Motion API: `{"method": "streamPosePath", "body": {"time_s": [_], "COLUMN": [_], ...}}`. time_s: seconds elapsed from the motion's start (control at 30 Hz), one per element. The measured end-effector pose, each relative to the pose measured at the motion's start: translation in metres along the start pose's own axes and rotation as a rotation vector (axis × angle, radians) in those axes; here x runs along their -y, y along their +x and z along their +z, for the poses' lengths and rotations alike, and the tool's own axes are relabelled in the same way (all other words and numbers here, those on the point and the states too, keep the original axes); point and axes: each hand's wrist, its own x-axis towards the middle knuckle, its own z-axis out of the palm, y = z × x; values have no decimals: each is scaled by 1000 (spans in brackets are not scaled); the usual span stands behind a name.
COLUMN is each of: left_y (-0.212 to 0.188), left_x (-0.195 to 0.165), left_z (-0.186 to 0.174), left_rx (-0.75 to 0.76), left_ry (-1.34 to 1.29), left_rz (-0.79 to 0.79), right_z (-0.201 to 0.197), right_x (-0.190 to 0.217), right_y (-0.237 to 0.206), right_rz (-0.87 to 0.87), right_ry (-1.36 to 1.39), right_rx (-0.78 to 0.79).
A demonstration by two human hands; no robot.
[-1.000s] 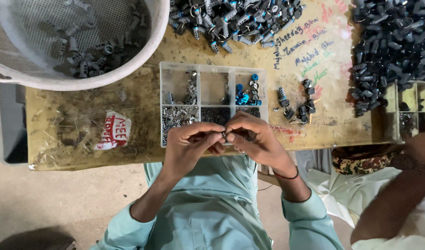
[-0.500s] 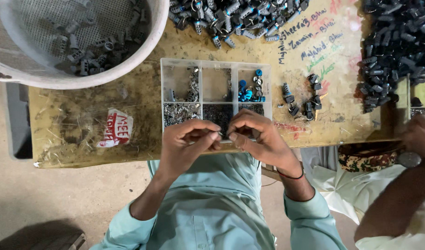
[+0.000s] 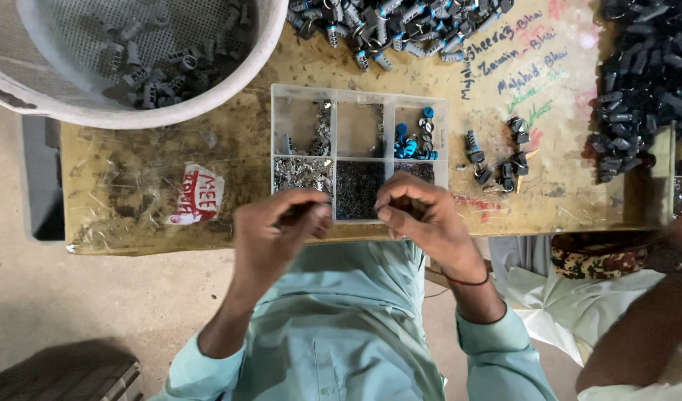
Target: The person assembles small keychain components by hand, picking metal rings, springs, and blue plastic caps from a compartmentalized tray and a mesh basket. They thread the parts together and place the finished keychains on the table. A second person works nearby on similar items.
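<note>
My left hand and my right hand are at the near edge of a clear plastic compartment box on a worn wooden table. Each hand has its fingers pinched together on something small that I cannot make out. The hands are apart, the left over the compartment of small silvery parts, the right over the dark screws. A far compartment holds blue and metal rings.
A white mesh basket with grey metal parts stands at the far left. Heaps of dark parts lie at the far middle and right, a few loose ones beside the box. Another person's arm is at the right.
My hands were together, working a small part between the fingertips. Now they have drawn apart and moved up over the near compartments of the box.
</note>
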Motion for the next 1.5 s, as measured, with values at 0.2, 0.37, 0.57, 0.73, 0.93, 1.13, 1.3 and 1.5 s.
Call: {"method": "streamPosePath", "body": {"time_s": [0.2,0.37,0.57,0.73,0.93,1.13,1.3,1.5], "left_y": [-2,-3,-6,-4,-4,-3,-4,-5], "left_x": [5,8,8,7,5,6,5,0], "left_z": [37,46,46,42,40,39,41,40], "left_rx": [143,148,134,180,212,193,166,166], "left_ry": [-346,-348,-392,-315,-308,-269,-253,-198], "left_rz": [-10,20,54,173,178,122,165,177], "right_z": [9,10,9,7,6,8,9,6], "right_x": [-9,-12,-7,-1,1,-6,-11,-8], "right_y": [-10,-14,-14,-12,-12,-15,-14,-14], "right_rz": [-51,-70,-55,4,5,-11,-21,-27], "right_ry": [107,113,199,205,187,238,248,252], "right_rx": [17,-66,22,37,79,41,12,53]}}
